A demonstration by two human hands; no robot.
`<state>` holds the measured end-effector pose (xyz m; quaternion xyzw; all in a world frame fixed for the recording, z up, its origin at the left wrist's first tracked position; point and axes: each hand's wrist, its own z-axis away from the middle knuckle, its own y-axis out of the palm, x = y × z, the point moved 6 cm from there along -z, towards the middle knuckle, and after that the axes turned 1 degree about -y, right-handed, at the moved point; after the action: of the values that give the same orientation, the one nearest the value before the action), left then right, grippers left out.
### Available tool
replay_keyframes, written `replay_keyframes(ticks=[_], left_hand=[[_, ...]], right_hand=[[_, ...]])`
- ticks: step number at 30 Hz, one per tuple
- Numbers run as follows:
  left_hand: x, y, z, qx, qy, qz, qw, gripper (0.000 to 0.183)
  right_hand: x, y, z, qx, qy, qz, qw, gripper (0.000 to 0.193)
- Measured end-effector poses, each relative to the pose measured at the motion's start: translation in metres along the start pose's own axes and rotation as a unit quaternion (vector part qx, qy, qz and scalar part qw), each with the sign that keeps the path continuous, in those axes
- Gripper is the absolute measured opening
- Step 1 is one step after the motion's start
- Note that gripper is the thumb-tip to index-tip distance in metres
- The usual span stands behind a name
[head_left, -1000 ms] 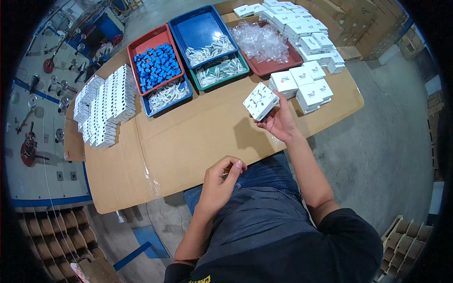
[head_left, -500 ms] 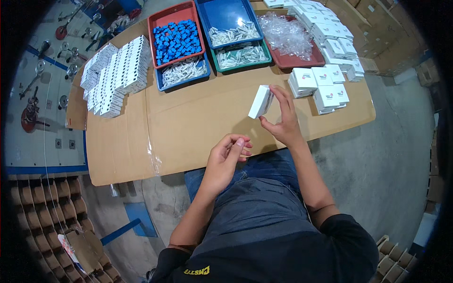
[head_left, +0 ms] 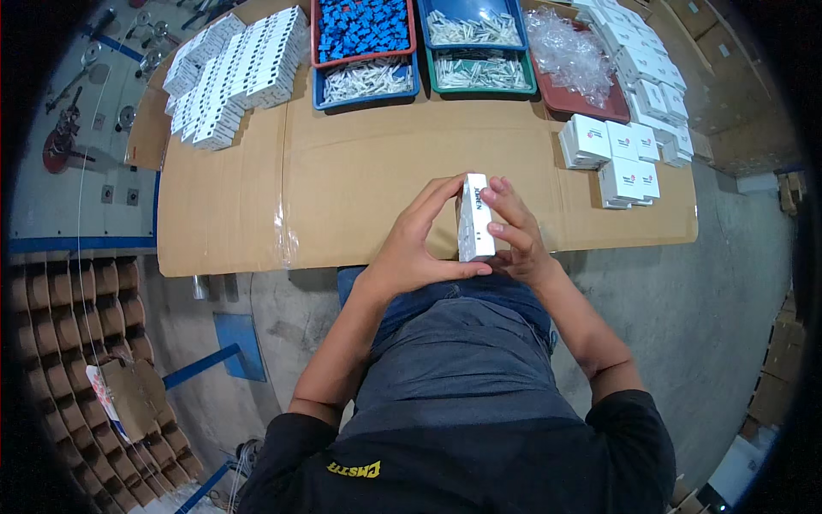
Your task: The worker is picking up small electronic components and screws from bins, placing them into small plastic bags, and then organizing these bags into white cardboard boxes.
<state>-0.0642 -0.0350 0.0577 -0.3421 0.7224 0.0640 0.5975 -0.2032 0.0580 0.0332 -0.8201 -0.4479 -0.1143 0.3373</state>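
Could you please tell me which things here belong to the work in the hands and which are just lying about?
In hand:
- white box, held by left hand and right hand
- more white boxes at the right
- cardboard sheet under the hands

Lying about:
- blue parts tray
- white parts trays
- clear bags
- stacked boxes at the left
- tools beyond the table

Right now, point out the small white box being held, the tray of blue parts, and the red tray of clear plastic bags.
small white box (head_left: 475,224), head view, on its narrow upper face.
tray of blue parts (head_left: 364,26), head view, on the blue parts inside.
red tray (head_left: 572,101), head view, on its bare near corner.
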Motion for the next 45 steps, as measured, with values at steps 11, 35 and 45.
replay_keyframes(ticks=[11, 35, 45], left_hand=[[0.014, 0.001, 0.009, -0.083, -0.061, 0.183, 0.978, 0.086], [0.039, 0.046, 0.029, -0.239, -0.346, 0.486, 0.766, 0.058], [0.042, 0.051, 0.03, -0.27, -0.321, 0.483, 0.769, 0.051]], right_hand=[[0.008, 0.012, -0.025, 0.038, 0.112, 0.011, 0.993, 0.076], [-0.007, 0.051, -0.022, -0.013, 0.236, -0.144, 0.961, 0.073], [-0.001, 0.057, -0.018, -0.046, 0.114, 0.006, 0.992, 0.073]])
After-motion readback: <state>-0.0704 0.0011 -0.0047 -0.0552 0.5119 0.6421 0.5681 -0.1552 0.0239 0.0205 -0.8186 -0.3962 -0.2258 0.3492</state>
